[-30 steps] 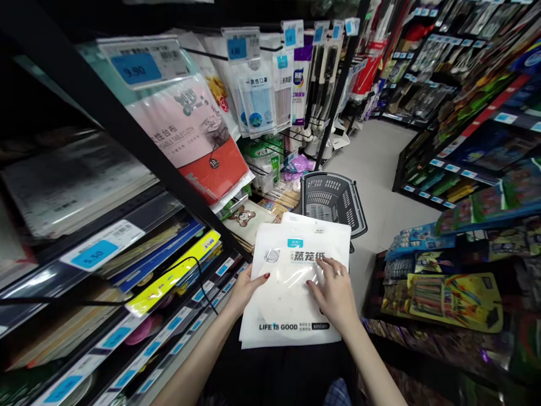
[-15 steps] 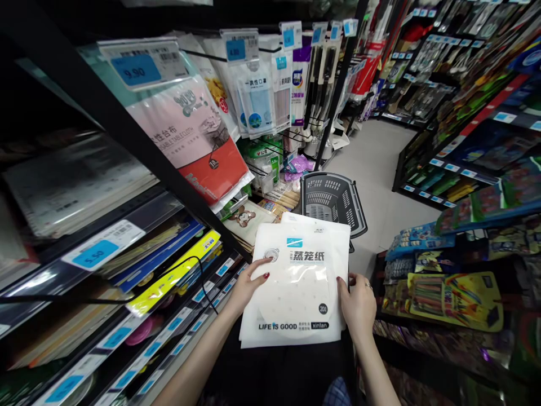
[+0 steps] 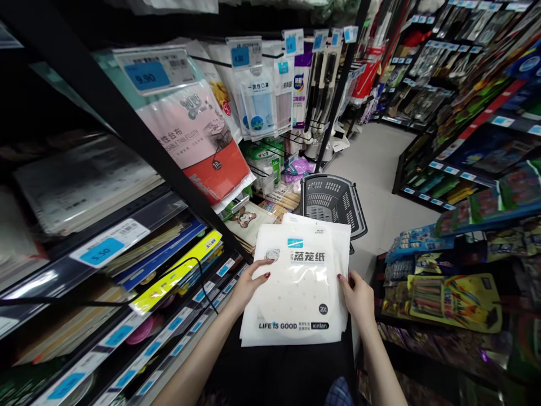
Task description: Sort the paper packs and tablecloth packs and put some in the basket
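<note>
White flat packs of steamer paper [image 3: 296,293], more than one stacked with their edges offset, are held in front of me. The top pack has a clear window with round perforated paper, a blue label and "LIFE IS GOOD xinfan" print. My left hand [image 3: 251,285] grips the left edge, thumb and a fingertip with dark red nails on the front. At the right edge, my right hand [image 3: 357,296] holds the stack with its thumb on the front; its other fingers are partly hidden behind. Just beyond the packs stands a grey shopping basket [image 3: 359,223] on the floor.
Left, a shelf rack holds a disposable tablecloth pack [image 3: 203,141], mask packs [image 3: 257,104] and a yellow pack [image 3: 177,273]. A black post [image 3: 139,152] slants across it. Hanging packs, including a yellow one [image 3: 454,301], line the right side. Grey floor [image 3: 376,152] runs between.
The view has shifted slightly, so the left shelf goods appear a little lower and further right. My right-hand fingers have shifted slightly at the pack edge; both hands still hold the stack.
</note>
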Demonstrator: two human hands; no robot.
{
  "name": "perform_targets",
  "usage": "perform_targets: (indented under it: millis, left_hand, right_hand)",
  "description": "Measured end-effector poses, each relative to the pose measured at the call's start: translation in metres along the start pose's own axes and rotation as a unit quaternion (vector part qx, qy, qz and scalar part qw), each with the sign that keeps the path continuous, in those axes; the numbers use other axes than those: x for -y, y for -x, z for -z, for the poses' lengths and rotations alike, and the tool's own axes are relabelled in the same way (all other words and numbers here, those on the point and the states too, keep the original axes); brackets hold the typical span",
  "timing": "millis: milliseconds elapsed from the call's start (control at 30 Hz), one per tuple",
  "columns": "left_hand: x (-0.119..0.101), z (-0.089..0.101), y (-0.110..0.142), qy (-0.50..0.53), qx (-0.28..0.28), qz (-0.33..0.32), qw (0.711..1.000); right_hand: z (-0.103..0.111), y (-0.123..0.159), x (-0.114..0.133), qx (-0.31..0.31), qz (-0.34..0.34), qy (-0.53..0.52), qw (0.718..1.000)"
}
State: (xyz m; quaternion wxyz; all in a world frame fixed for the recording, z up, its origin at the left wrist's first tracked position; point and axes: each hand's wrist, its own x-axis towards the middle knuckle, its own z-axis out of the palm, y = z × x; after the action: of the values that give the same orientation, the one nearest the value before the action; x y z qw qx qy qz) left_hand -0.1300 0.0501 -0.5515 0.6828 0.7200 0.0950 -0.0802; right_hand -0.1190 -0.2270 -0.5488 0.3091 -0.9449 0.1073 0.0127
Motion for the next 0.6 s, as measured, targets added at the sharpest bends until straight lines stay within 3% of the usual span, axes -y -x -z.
perform_targets:
  millis: [100,200,300,400,500,533,600]
  left_hand:
    - [0.004,0.001,-0.001,0.027,0.005,0.015,1.000]
    - [0.008,0.003,-0.002,0.045,0.001,0.029,0.999]
    - [0.008,0.003,-0.003,0.040,0.002,0.026,0.999]
    - [0.006,0.002,-0.003,0.028,0.007,0.022,0.999]
    - [0.005,0.000,-0.002,0.041,0.003,0.025,0.999]
    - [0.005,0.000,-0.001,0.063,-0.001,0.027,0.998]
    - [0.006,0.000,0.001,0.129,-0.012,0.037,0.991]
  right_hand:
    - [0.009,-0.004,0.000,-0.005,-0.024,-0.196,0.980]
    - [0.038,-0.007,-0.001,-0.021,-0.105,-0.396,0.912]
    - [0.083,0.004,0.007,-0.030,-0.145,-0.463,0.874]
    - [0.116,0.028,0.039,-0.016,-0.088,-0.457,0.885]
    - [0.104,0.052,0.093,0.055,0.052,-0.362,0.929]
    - [0.088,0.057,0.113,0.107,0.104,-0.314,0.938]
    - [0.043,0.061,0.145,0.153,0.158,-0.223,0.950]
